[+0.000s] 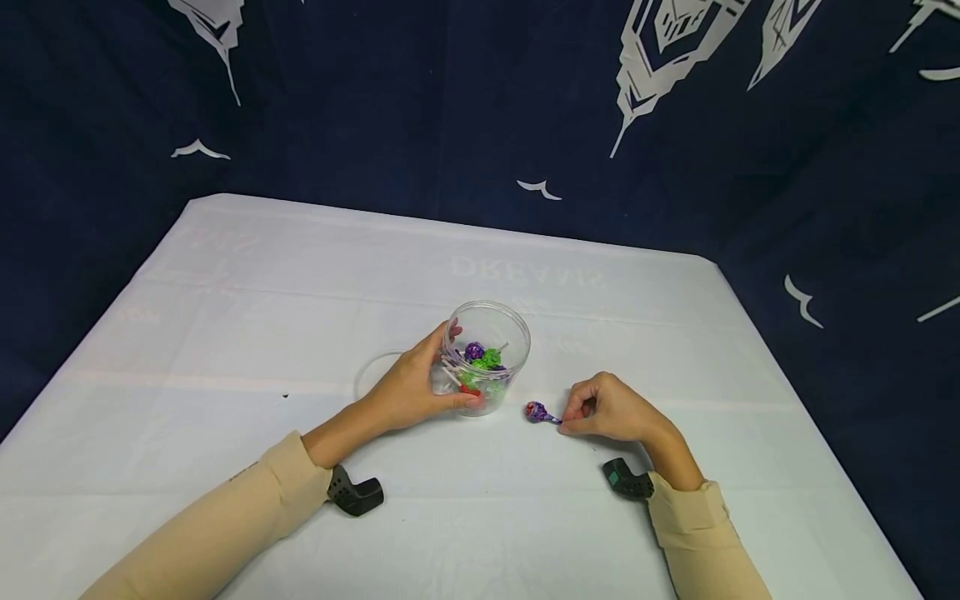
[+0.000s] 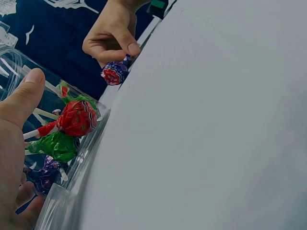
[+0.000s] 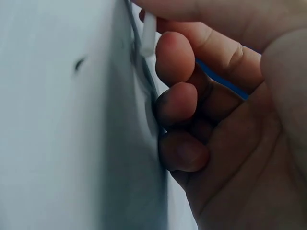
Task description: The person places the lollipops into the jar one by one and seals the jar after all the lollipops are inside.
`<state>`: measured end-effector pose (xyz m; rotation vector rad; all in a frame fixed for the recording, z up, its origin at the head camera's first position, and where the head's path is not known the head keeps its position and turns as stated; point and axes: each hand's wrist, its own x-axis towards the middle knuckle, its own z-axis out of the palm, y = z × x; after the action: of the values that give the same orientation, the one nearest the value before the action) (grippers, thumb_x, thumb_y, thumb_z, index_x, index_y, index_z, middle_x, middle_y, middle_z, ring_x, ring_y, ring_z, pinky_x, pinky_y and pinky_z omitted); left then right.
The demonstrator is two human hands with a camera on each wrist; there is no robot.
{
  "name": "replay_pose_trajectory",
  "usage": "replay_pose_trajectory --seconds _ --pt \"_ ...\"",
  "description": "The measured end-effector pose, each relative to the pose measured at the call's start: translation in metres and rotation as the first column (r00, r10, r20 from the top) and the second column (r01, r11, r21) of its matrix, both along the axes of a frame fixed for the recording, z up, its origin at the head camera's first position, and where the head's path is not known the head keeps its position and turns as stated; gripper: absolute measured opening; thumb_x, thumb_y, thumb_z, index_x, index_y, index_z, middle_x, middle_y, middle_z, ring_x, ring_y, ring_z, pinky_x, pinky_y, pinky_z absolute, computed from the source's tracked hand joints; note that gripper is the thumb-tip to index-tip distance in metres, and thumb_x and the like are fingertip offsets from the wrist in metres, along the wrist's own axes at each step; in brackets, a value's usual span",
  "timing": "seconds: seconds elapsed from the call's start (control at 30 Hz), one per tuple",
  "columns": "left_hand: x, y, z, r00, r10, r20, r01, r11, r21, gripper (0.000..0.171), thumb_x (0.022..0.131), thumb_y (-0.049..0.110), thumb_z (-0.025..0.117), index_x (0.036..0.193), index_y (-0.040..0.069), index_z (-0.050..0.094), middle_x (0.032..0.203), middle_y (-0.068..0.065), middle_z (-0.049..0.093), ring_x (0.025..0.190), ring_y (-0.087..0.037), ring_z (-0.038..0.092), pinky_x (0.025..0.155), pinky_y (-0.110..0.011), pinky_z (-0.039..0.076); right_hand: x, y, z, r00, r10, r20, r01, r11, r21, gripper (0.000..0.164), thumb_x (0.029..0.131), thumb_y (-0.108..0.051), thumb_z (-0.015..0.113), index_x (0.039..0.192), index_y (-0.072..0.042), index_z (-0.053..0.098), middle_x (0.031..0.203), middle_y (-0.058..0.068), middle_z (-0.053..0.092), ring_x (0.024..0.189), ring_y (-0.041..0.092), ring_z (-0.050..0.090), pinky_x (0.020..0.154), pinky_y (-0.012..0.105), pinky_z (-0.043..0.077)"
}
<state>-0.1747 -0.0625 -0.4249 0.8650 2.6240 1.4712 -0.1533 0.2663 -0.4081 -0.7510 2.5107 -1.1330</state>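
Note:
My left hand [image 1: 411,385] grips the side of a clear plastic jar [image 1: 491,321], its thumb across the near wall. Inside the jar lie several wrapped lollipops; in the left wrist view I make out a red lollipop [image 2: 77,118], a green lollipop [image 2: 56,146] and a purple lollipop [image 2: 44,178]. To the right of the jar, my right hand [image 1: 611,408] pinches a purple-and-red lollipop [image 1: 536,412] by its stick, low over the table. The white stick [image 3: 149,34] pokes out below the thumb in the right wrist view, where the candy head is hidden.
A white cloth covers the table [image 1: 225,350]. Left of the jar, partly behind the left hand, a clear round rim [image 1: 363,367] lies on the cloth, perhaps a lid. A small dark speck [image 1: 285,396] is farther left. Behind the table hangs a dark blue patterned curtain [image 1: 375,108].

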Motion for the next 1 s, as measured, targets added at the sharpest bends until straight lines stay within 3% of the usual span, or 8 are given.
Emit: replay_pose_trajectory --seconds 0.5,1.0 --pt "-0.0008 0.0002 -0.0019 1.0 0.002 -0.007 -0.002 1.0 0.001 0.11 0.075 0.043 0.087 0.157 0.01 0.021 0.148 -0.012 0.045 0.128 -0.03 0.051 0.108 -0.048 0.039 -0.0012 0.0023 -0.0023 1.0 0.006 -0.006 -0.006 0.999 -0.043 0.016 0.076 -0.002 0.083 0.069 -0.011 0.072 0.067 -0.004 0.063 0.061 0.005 0.049 0.053 0.019 0.042" --pt "-0.0001 0.0001 -0.001 1.0 0.003 0.002 -0.003 1.0 0.003 0.111 0.075 0.043 0.086 0.158 0.013 0.02 0.149 -0.011 0.044 0.128 -0.03 0.051 0.108 -0.047 0.039 0.0011 0.0005 0.0021 0.996 -0.019 -0.089 0.003 0.984 -0.179 0.015 0.075 0.009 0.08 0.074 -0.005 0.073 0.07 0.002 0.064 0.065 0.004 0.052 0.055 0.018 0.046"
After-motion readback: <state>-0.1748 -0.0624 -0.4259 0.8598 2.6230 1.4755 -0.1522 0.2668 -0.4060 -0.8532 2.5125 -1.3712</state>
